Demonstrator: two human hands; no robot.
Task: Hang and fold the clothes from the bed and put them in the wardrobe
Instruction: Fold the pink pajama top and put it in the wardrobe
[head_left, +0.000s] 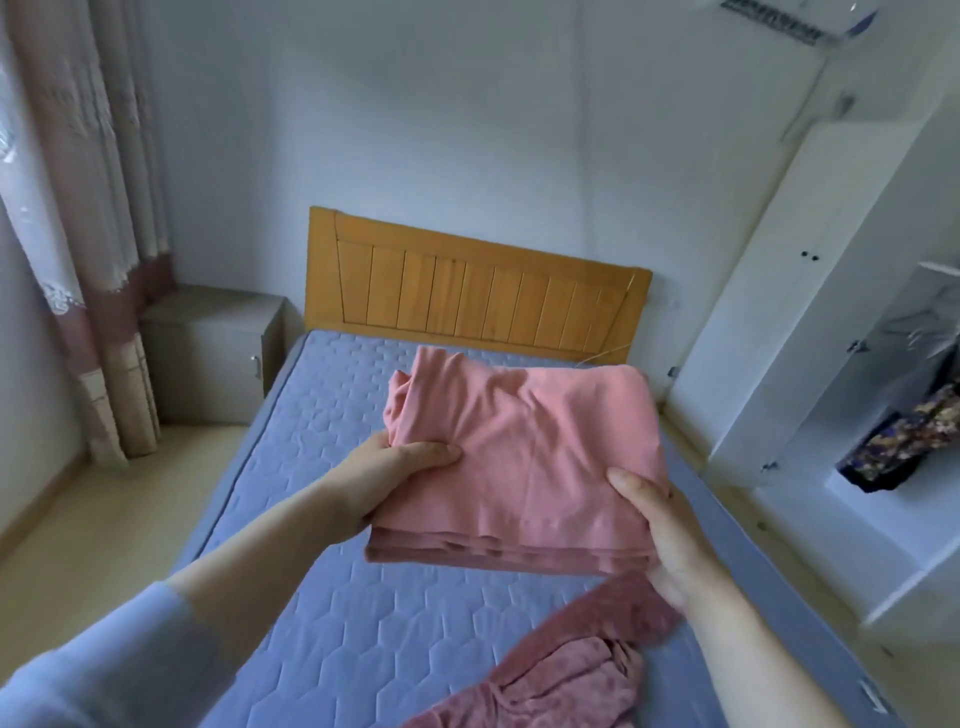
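Observation:
A folded pink garment (524, 457) is held up above the blue quilted bed (332, 597). My left hand (395, 483) grips its left edge, thumb on top and fingers underneath. On the right edge, my right hand (660, 525) holds it the same way. A darker pink fuzzy garment (566, 675) lies crumpled on the bed near the front right corner. The white wardrobe (810, 322) stands to the right with one door open; a dark floral garment (904, 441) hangs inside it.
A wooden headboard (467, 296) backs the bed. A grey nightstand (208, 353) sits at the left, beside pink and white curtains (88, 249). Floor shows on both sides of the bed.

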